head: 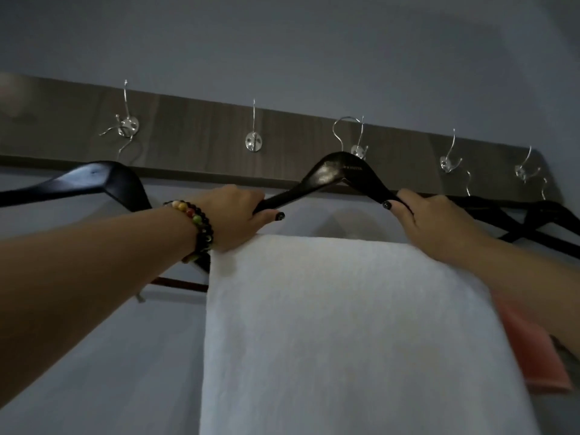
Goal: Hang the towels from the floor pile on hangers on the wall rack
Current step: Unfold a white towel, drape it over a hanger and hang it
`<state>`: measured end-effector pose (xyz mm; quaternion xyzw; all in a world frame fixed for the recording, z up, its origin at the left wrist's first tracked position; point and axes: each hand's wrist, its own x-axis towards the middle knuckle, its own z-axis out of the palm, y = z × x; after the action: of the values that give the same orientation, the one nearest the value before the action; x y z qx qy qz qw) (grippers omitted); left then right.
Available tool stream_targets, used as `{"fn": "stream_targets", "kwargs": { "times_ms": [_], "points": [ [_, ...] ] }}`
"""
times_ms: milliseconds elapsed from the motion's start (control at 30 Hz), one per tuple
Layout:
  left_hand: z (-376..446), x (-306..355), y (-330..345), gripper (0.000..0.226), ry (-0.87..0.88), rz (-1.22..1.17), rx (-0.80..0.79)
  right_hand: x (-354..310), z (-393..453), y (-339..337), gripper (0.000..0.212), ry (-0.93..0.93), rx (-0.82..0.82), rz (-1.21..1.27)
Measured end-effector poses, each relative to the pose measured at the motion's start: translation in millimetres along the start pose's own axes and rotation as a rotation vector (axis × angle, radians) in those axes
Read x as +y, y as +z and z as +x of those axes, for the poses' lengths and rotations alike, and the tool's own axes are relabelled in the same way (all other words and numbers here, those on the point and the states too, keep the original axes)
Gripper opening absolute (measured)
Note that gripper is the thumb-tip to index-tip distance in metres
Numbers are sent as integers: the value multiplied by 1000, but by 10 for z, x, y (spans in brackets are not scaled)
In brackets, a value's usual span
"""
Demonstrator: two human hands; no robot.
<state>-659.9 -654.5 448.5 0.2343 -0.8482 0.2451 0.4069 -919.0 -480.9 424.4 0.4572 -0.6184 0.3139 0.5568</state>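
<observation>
- Towel (345,324): white, draped over the lower bar of the hanger (332,174) and falling straight down in front of the wall. The surface looks napped and soft, so it is judged limp, light and not fragile.
- Hanger: black, glossy and rigid, probably wood or hard plastic. Its wire hook (342,127) stands level with the third peg (359,150) of the rack (204,139). Whether the hook is seated on the peg or only beside it cannot be told.
- Left hand (238,215): fingers curled round the hanger's left arm, near its end, thumb underneath. A bead bracelet (197,224) is on that wrist.
- Right hand (420,215): clasps the hanger's right arm near its end, thumb on the inner side.
- Handling: the towel will not hold any shape of its own, so control must come through the stiff hanger. A hold on both arms keeps the bar level; if it tilts, the cloth is likely to slide towards the low end.
- Slip risk: a smooth bar offers little friction. Uneven lengths front and back could let the towel creep off.
- Adjustment: the towel is best pinched at its top fold beside the bar, not pulled from below.
- Neighbours: another hanger (88,183) hangs to the left, more black hangers (533,221) to the right, and a pink cloth (533,350) shows behind the right forearm.
</observation>
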Motion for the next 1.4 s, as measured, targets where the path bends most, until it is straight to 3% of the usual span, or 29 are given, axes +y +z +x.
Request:
{"fn": "stream_targets", "kwargs": {
  "times_ms": [200, 400, 600, 833, 933, 1033, 1167, 1333, 1400],
  "points": [
    [436, 250, 192, 36, -3, -3, -21, 419, 125, 204, 34, 73, -79, 18],
    [502, 304, 463, 33, -80, 27, -43, 577, 101, 471, 34, 15, -15, -18],
    [306, 328, 671, 33, -138, 33, 43, 576, -42, 539, 37, -20, 2, -12],
    [52, 539, 957, 33, -272, -81, 234, 653, -334, 525, 35, 45, 113, 76],
    [-107, 642, 1178, 37, -262, -132, 455, 678, -596, 564, 26, 177, 153, 174],
    [-367, 745, 1329, 51, -301, -140, 547, 684, -917, 574, 43, 319, 198, 238],
    [-754, 1006, 1400, 58, -471, -319, 497, 668, -1260, 479, 51, 461, 262, 362],
    [-1115, 1390, 1348, 52, -737, -825, 489, 611, -1479, 335, 43, 603, 252, 672],
    [-1178, 1407, 1309, 48, -812, -854, 401, 592, -1498, 264, 39, 625, 190, 695]
  ]
}}
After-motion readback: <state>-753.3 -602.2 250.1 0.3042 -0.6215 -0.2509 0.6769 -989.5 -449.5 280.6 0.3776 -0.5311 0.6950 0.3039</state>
